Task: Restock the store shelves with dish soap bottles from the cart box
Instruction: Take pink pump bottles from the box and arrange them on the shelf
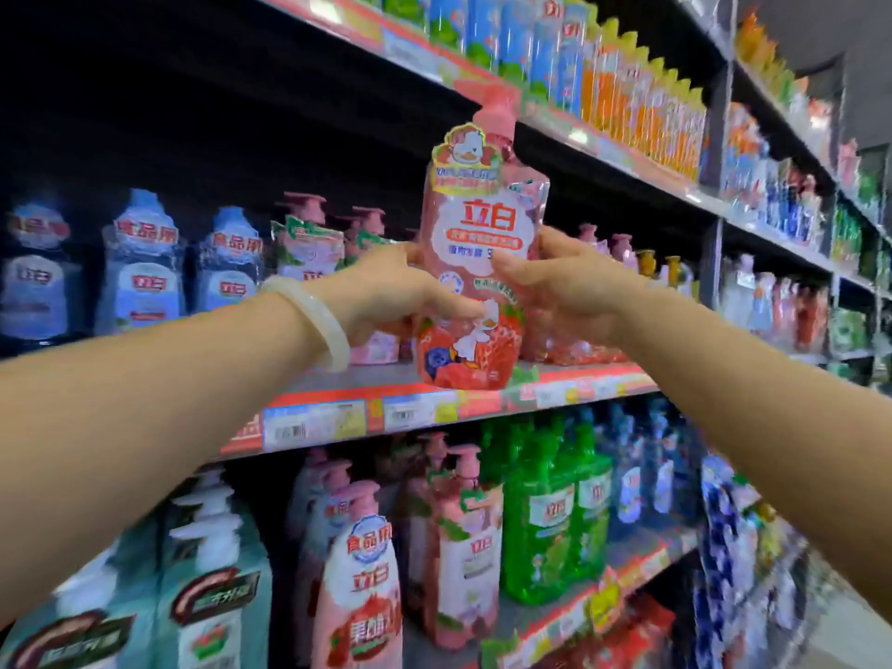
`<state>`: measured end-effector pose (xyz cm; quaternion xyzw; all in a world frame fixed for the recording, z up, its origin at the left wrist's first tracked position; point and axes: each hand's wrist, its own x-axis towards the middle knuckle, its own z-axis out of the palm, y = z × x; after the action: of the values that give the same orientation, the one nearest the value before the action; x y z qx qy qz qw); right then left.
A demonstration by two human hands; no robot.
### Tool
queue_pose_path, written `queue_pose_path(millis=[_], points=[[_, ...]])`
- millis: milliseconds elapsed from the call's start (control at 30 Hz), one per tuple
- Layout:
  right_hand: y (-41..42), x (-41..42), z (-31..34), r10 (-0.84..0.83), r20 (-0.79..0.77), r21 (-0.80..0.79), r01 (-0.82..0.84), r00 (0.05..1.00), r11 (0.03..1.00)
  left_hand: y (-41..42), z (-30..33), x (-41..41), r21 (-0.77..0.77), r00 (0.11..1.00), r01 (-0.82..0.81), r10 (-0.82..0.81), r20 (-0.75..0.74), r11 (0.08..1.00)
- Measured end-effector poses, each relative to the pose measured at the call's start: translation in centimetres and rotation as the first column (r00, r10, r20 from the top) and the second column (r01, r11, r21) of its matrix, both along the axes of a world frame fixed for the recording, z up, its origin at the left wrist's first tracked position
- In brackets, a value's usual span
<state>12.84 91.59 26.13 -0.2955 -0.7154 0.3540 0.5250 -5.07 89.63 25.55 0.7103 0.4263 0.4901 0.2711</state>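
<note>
The left hand (386,294) is gripping the pink dish soap bottle (475,263) from its left side, the thumb lying across the front of the label and the fingers curling out of sight round the back, while a pale bangle (318,316) is sitting on that wrist. The right hand (567,282) is clasping the same bottle from the right, its thumb pressing on the front and its fingers wrapping behind. Between the two hands the bottle is standing upright with its pump cap uppermost, and its base is hovering at the front edge of the middle shelf (338,379), whether touching the shelf or just above it cannot be told. Behind the bottle, more pink pump bottles (309,243) are standing in a row on that shelf, and blue bottles (145,268) are lining up further to the left. A strip of price tags (313,424) is running along the shelf's red front edge. Below, green bottles (555,514) are standing beside pink ones (362,586), with teal packs (207,586) at the lower left. Above, orange and blue bottles (627,94) are filling the top shelf, and everything away from the hands is looking blurred.
</note>
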Motion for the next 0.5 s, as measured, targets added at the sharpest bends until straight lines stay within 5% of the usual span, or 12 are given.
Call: queue_pose_path(millis=[500], points=[[25.4,2.4,-0.6,0.301,0.042,-0.119,-0.294,0.953,0.948,21.3,-1.0,5.1,-0.146,0.919,-0.392,0.395,-0.011,0.908]])
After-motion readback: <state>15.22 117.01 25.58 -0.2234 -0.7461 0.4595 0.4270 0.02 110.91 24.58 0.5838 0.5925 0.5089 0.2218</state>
